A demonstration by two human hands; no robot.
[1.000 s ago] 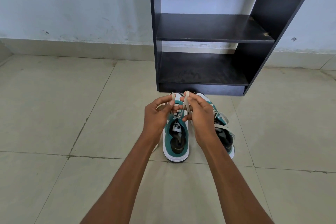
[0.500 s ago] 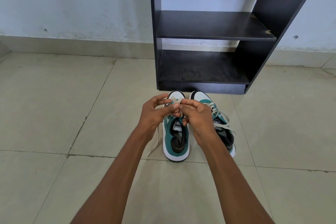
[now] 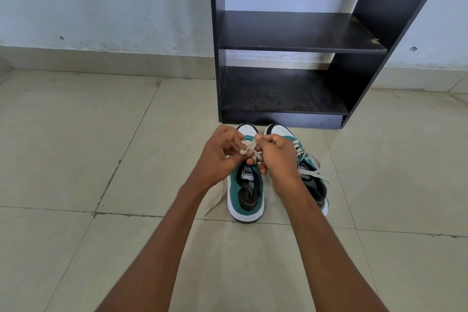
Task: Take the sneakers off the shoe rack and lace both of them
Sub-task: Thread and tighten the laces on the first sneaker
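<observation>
Both hands, left hand (image 3: 217, 157) and right hand (image 3: 276, 157), have fingers pinching the lace (image 3: 249, 147) over the left sneaker (image 3: 245, 190) on the floor (image 3: 101, 159).

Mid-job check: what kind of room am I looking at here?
Probably a home entryway or a bare room corner. A black shoe rack stands against a scuffed pale wall, the floor is large beige tiles, and two teal sneakers sit on it before the rack.
</observation>
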